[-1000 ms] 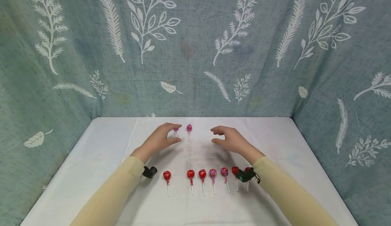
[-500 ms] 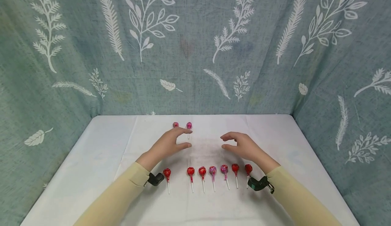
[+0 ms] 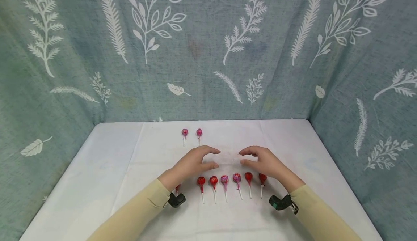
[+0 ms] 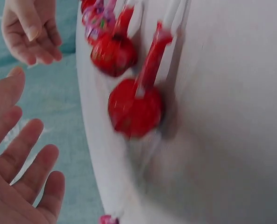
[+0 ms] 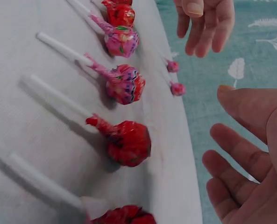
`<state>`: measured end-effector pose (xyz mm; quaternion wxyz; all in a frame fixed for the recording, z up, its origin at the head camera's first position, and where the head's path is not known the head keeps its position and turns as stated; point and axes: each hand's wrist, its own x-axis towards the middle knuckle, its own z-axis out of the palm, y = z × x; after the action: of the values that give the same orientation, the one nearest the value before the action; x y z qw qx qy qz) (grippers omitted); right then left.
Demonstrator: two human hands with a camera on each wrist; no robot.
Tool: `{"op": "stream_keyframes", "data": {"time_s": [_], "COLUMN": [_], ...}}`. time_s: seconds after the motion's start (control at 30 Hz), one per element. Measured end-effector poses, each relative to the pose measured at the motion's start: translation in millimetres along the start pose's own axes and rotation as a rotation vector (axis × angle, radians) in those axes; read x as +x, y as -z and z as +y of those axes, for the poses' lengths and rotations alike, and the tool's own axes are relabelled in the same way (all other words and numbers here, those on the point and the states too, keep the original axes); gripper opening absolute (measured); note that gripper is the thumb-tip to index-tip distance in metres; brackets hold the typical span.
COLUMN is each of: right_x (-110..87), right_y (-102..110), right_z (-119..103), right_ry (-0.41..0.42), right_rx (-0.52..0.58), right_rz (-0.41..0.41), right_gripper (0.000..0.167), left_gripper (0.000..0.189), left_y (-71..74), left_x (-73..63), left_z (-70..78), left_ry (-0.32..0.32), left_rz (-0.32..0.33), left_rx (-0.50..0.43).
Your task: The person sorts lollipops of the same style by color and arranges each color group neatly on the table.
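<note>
Several wrapped lollipops lie in a row across the white table, sticks toward me: a red lollipop (image 3: 201, 181), another red lollipop (image 3: 213, 181), a pink-purple lollipop (image 3: 224, 180) and more to the right. Two pink lollipops, a left one (image 3: 184, 132) and a right one (image 3: 199, 132), lie farther back. My left hand (image 3: 193, 162) hovers behind the row's left part, thumb and fingers apart, holding nothing. The row's leftmost red lollipop (image 3: 177, 188) is mostly hidden by my left wrist. My right hand (image 3: 265, 162) hovers behind the row's right end, also holding nothing, its fingers relaxed.
A white cloth covers the table (image 3: 97, 183). Green-grey curtain fabric (image 3: 202, 53) with white leaf prints stands at the back and both sides. A black wrist camera sits on my left wrist (image 3: 176, 199) and another on my right (image 3: 281, 202).
My left hand has moved right and toward me, away from the two back lollipops. My right hand has drifted right and toward me. The lollipops stay on the table.
</note>
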<state>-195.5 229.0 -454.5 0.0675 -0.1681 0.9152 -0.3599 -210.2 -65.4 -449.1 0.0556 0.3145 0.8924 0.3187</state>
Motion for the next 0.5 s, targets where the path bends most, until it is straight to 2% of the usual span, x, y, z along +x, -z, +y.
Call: {"op": "stream_keyframes", "data": {"time_s": [0.27,0.5], "right_x": [-15.1,-22.0], "right_y": [-1.5,-12.2], "right_z": [4.4,4.8], "right_ry": [-0.008,0.043], "right_rx": [-0.034,-0.039], "right_rz": [0.01,-0.017], "right_gripper": [0.037,0.033], "left_gripper": [0.047,0.043], "left_y": [-17.3,-27.2], "left_x": [-1.3,-2.4], "left_z": [6.3,5.2], "left_ry": [0.022,0.006], "left_rz": [-0.061,-0.086], "left_rx": [-0.037,0.013]}}
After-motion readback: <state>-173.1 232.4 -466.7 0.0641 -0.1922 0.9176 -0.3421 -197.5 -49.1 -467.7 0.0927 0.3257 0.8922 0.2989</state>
